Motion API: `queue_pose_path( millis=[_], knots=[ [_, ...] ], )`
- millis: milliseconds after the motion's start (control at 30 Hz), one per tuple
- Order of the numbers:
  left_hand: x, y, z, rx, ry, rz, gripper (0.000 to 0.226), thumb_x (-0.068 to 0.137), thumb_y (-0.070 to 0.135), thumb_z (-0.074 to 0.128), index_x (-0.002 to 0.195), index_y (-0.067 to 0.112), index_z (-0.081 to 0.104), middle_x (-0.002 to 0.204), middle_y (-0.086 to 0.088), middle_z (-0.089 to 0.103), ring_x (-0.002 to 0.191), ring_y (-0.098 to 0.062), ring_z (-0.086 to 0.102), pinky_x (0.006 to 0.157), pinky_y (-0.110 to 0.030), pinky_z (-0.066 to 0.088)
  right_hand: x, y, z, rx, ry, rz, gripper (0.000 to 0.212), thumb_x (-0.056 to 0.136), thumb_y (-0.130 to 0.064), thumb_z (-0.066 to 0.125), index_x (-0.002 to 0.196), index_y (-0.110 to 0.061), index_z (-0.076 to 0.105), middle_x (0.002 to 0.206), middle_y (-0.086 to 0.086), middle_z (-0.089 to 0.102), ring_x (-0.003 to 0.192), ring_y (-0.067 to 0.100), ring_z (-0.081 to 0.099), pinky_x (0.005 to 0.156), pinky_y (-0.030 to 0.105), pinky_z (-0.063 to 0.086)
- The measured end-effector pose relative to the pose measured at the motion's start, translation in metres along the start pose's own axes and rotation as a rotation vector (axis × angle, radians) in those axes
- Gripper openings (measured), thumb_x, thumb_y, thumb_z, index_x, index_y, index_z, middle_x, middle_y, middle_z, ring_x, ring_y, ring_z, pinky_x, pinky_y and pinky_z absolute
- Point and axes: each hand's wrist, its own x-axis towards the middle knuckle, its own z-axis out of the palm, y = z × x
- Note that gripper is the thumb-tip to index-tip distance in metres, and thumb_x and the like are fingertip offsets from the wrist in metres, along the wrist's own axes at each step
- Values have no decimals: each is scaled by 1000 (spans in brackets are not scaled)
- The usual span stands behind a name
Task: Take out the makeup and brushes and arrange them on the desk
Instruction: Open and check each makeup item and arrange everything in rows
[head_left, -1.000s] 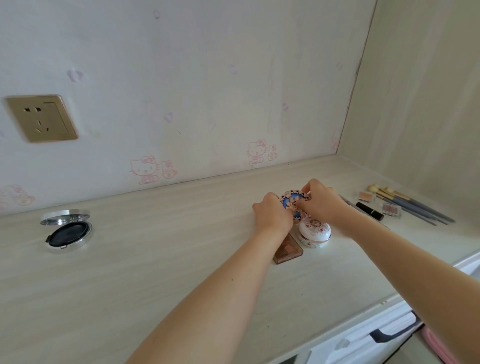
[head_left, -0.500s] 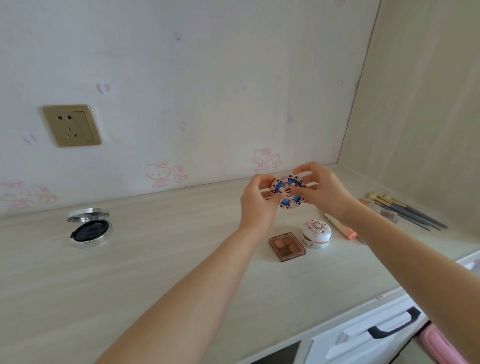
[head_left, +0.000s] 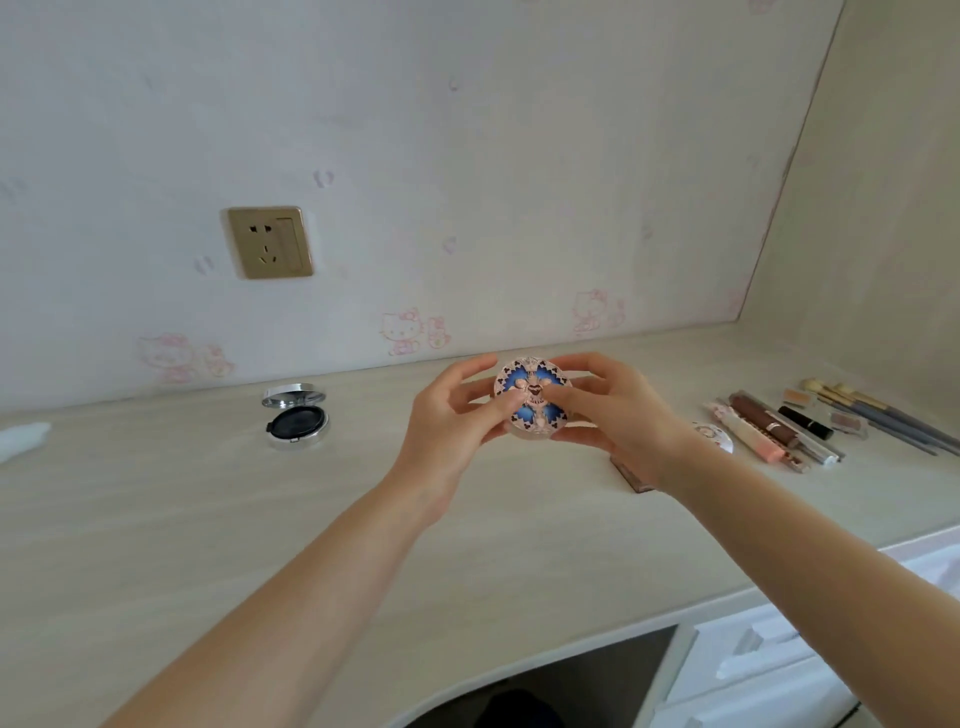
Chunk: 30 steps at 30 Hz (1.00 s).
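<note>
Head view: we see two bare forearms reaching out over a pale wood-grain bench (head_left: 156, 519). The left hand (head_left: 452, 415) and the right hand (head_left: 618, 415) meet at mid-scene and hold a round patterned compact (head_left: 530, 397), blue and rose-gold, lifted just above the bench near the far wall. On each hand the fingers (head_left: 465, 370) curl round the compact's rim and the thumbs press on its lid. The lid looks closed.

At far left an open silver cushion compact (head_left: 296, 421) lies on the bench. On the right lie a white round jar (head_left: 719, 435) and a brown palette (head_left: 631, 475), both partly hidden by the right wrist. Beyond them are a row of tubes (head_left: 763, 431), a black lipstick (head_left: 805, 422) and brushes (head_left: 883, 415).

We judge the step to be placing this compact. To do it well, we would keep it level in both hands and lower it onto the bare stretch between the cushion compact and the palette. We would let go only once it sits flat, well apart from the items on either side.
</note>
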Motion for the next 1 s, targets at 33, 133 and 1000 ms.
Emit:
queue_pose_path(
  millis=[33, 133, 1000],
  knots=[
    [-7, 2, -9, -10, -25, 1, 46, 79, 8, 75, 122, 17, 60, 111, -7, 69, 97, -22, 69, 87, -36, 55, -2, 2, 8, 70, -26, 30, 28, 87, -9, 66, 114, -13, 59, 102, 14, 70, 81, 23, 71, 69, 32, 58],
    [-26, 3, -34, 88, -70, 42, 53, 74, 1, 77, 120, 22, 61, 113, 5, 69, 96, -17, 69, 83, -28, 55, -6, 7, 32, 226, -86, 124, 26, 88, -8, 64, 114, -10, 60, 102, 19, 71, 82, 27, 70, 74, 34, 58],
    [-80, -21, -136, 46, 105, -90, 65, 51, 26, 85, 110, 13, 63, 112, -3, 67, 97, -27, 69, 94, -44, 50, -16, 18, 125, -808, -466, -162, 54, 61, -47, 83, 106, -35, 54, 109, -19, 61, 102, 0, 58, 88, 31, 53]
  ],
)
